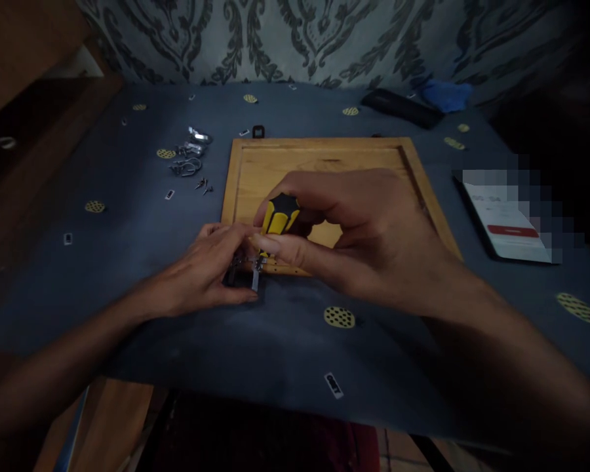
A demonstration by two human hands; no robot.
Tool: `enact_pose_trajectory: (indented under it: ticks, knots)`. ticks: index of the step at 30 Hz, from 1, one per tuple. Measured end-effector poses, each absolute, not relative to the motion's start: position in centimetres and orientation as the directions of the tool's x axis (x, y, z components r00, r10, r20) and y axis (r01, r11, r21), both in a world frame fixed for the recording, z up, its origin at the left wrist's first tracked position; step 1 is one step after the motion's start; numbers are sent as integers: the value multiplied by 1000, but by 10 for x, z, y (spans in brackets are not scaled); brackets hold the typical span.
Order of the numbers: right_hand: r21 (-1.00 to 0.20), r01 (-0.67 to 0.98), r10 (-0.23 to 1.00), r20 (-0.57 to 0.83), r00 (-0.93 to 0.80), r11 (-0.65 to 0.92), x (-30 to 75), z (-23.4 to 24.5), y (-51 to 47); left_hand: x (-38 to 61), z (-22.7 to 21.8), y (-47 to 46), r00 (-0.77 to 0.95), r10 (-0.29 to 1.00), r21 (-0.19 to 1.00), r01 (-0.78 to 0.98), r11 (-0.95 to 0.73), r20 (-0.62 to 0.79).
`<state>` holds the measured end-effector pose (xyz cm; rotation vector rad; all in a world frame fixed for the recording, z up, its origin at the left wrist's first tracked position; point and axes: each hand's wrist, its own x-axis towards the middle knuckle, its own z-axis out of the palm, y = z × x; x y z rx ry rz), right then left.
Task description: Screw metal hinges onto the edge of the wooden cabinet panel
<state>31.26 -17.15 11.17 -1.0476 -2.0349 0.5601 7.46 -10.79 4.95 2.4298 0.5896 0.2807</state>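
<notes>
My right hand (354, 236) grips a yellow and black screwdriver (279, 216) by its handle, thumb and fingers closed round it. The tool points down at a metal hinge (256, 272) by the near left corner of a wooden cabinet door (319, 154). Around that hinge my left hand (214, 269) is closed, its thumb and fingers on either side of the metal. The screwdriver's tip is too dark and small to make out. Part of the door lies hidden behind my right hand.
Left of the door lie several metal hinge parts (189, 154) and a few small screws (204, 187). A phone (506, 216) rests at the right. Farther back are a dark case (400, 108) and a blue cloth (447, 95) on the blue tablecloth (177, 354).
</notes>
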Motion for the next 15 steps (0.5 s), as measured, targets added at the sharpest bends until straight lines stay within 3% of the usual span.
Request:
enact_pose_trajectory:
  ticks: [10,15]
  knots:
    - [-723,455,854,455,-252,520,309,113,-177,75,46,-109,862,502,610,361,-706,70]
    - [-665,491,825,490,-280,562,310,111,-174,73,45,-112,854,512,613,358,-704,89]
